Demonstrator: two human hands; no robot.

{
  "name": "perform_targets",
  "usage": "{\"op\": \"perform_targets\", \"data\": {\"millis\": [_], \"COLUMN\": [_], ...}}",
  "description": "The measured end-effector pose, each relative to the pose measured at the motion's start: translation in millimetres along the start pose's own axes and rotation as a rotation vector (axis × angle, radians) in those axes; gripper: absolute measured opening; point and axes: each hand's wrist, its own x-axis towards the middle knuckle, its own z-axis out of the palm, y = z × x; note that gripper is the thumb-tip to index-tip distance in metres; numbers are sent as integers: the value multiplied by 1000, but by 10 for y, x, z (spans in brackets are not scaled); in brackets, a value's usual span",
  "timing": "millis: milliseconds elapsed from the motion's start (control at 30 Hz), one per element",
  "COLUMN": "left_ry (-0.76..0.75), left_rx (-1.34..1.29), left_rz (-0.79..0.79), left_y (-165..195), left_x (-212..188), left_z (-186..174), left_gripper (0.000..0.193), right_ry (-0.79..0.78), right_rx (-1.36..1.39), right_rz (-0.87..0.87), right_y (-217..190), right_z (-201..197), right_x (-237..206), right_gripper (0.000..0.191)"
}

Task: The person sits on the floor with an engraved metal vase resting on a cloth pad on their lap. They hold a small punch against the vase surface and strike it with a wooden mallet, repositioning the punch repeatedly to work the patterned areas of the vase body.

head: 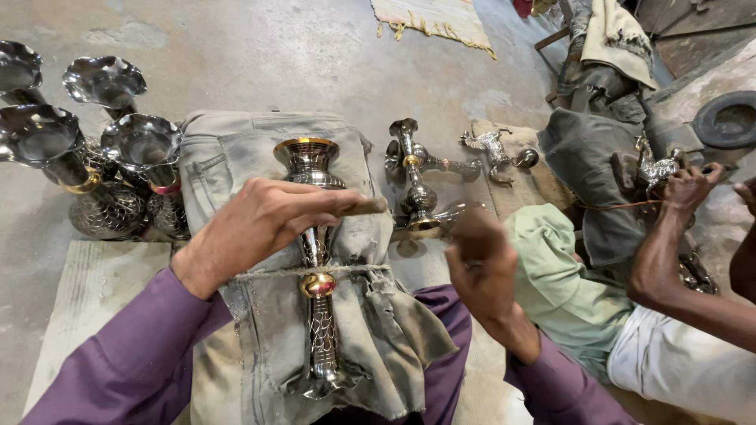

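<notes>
While vase [315,260] lies lengthwise, mouth away, left hand [260,224] clamps wooden stick [364,207]; right hand [480,264] blurred, grip unclear

Place: metalware craft workshop, floor-level.
Floor: bare stained concrete [315,55], worn rug [433,20] at 12 o'clock.
Stock: finished engraved vases [94,157] clustered at 10 o'clock; loose metal parts [421,173] at 1 o'clock.
Company: co-worker's hand [689,189] at 3 o'clock, busy with a metal figurine [657,167].

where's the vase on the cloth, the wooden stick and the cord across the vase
vase [309,161] head view, on its upper body
wooden stick [366,207] head view, on its tip
cord [358,269] head view, right of the vase
</notes>
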Motion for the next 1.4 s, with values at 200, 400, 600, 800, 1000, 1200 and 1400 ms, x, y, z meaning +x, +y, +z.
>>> {"op": "perform_targets", "data": {"millis": [200,400,600,800,1000,1200,1400], "left_ry": [-190,72,87,8,-6,53,108], "left_rx": [98,6,-144,-71,2,-6,2], "left_rz": [-46,45,-197,-92,-108,-33,-95], "left_y": [-8,46,-3,-41,-50,-55,-27], "left_x": [70,6,9,61,39,-12,-57], "left_z": [-2,-89,-151,-146,-130,-131,-106], "left_gripper": [37,46,50,50,45,43,47], "right_ry": [148,-77,-183,-400,-89,-103,-115], "right_rx": [249,-10,57,-237,-105,-265,-279], "right_rz": [-265,150,-25,-64,-162,-272,-306], "right_y": [134,126,33,24,105,-40,-207], "right_z": [155,75,-127,-167,-292,-513,-479], "right_x": [-66,-11,201,226,315,508,716], "right_gripper": [50,57,67,73,75,82,80]}}
